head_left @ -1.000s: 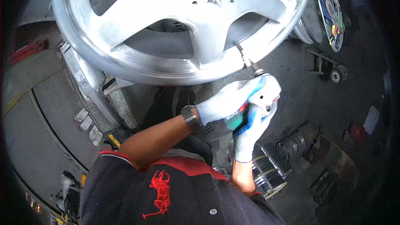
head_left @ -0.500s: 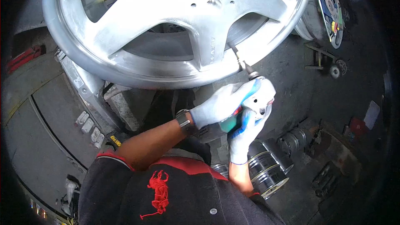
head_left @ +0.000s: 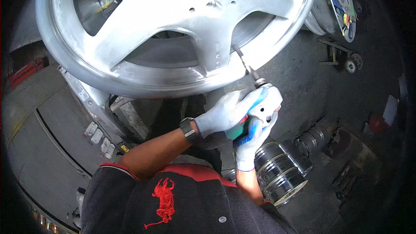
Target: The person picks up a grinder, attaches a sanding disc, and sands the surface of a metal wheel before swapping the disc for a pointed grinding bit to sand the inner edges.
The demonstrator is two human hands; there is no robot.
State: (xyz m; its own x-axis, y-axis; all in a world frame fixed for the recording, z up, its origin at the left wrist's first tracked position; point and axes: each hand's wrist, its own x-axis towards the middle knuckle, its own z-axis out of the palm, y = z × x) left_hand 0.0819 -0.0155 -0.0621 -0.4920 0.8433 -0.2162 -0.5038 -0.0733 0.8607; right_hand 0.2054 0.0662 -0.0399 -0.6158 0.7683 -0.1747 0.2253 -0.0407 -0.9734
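Note:
A silver alloy wheel (head_left: 173, 15) with broad spokes fills the top of the head view. My left hand (head_left: 223, 110), in a white glove with blue on the fingers, wraps over the grinder (head_left: 272, 99) from the left. My right hand (head_left: 251, 147), gloved alike, grips the same tool from below. Between the hands shows the tool's green body. Its long, thin bit (head_left: 245, 63) reaches up to the opening beside the lower spoke, the tip overlapping the wheel's inner edge there. Part of the grinder is hidden by my gloves.
A metal stand (head_left: 86, 91) shows below the wheel's left side. Shiny stacked wheel barrels (head_left: 279, 171) stand on the floor at my right. A small wheeled trolley (head_left: 340, 56) and a tray of discs (head_left: 342, 4) are at upper right.
The wheel has shifted slightly left and down in view. My hands and the grinder moved a little left, with both hands keeping their grip and the bit still at the same opening.

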